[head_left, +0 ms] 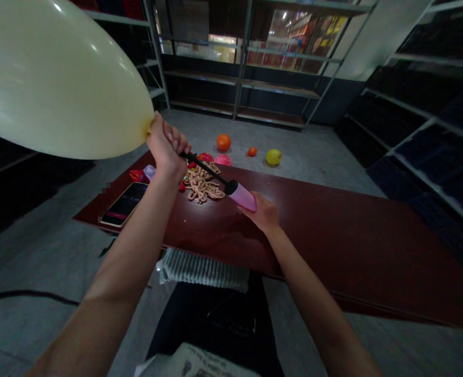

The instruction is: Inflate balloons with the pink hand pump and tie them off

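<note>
The left hand [167, 149] is closed around the neck of a big pale yellow balloon [54, 73] and also around the black tip of a hand pump [223, 183], so the balloon is held up in the air, above the left end of the dark red table [333, 230]. The right hand [263, 212] grips the pink body of the pump from behind, just above the table top. Under the left hand, on the table, lies a heap of flat beige balloons [203, 184], and beside it a phone [123, 205]. Some small inflated balloons [223, 142] lie on the grey floor behind the table.
</note>
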A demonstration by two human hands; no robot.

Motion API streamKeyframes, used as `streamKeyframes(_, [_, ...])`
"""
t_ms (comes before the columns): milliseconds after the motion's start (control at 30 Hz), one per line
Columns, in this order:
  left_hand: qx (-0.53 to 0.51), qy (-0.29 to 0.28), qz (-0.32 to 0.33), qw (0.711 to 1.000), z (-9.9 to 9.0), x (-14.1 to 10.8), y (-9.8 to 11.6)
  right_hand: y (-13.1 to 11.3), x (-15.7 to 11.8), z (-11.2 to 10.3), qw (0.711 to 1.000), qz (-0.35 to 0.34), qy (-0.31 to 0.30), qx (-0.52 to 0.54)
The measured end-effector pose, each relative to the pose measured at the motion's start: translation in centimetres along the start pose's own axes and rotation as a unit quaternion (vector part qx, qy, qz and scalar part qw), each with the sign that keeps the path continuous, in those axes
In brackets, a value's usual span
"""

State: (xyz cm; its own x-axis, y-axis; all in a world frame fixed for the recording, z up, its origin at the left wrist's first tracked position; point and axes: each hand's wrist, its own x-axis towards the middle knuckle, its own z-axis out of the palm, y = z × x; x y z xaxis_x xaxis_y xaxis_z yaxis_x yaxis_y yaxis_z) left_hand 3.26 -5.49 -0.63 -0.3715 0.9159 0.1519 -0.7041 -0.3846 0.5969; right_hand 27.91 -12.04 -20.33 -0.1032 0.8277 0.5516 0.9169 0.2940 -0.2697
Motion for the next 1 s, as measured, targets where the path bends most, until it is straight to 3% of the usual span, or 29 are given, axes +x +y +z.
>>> streamKeyframes(133, [0.038,-0.071,0.016,0.997,3.4,0.4,-2.6,0.6,-0.1,0.0,0.997,0.052,0.027,0.052])
streamKeyframes(267, [0.078,-0.107,-0.011,0.991,6.2,-1.0,-7.9,1.0,0.0,0.1,0.990,0.094,0.041,0.093])
streamKeyframes(367, [0.111,-0.124,-0.029,0.986,7.3,-3.6,-12.0,0.9,0.2,0.1,0.985,0.132,0.048,0.097])
streamKeyframes(467, [0.135,-0.126,-0.055,0.981,7.5,-5.6,-14.2,0.8,0.4,0.1,0.983,0.157,0.044,0.085])
streamKeyframes(700, [0.119,-0.079,-0.094,0.985,6.3,-5.3,-13.1,0.8,0.5,-0.5,0.990,0.127,0.049,0.048])
streamKeyframes(1000, [0.061,0.005,-0.076,0.995,2.1,-3.1,-9.5,-0.2,0.7,-0.5,0.998,0.052,0.021,0.004])
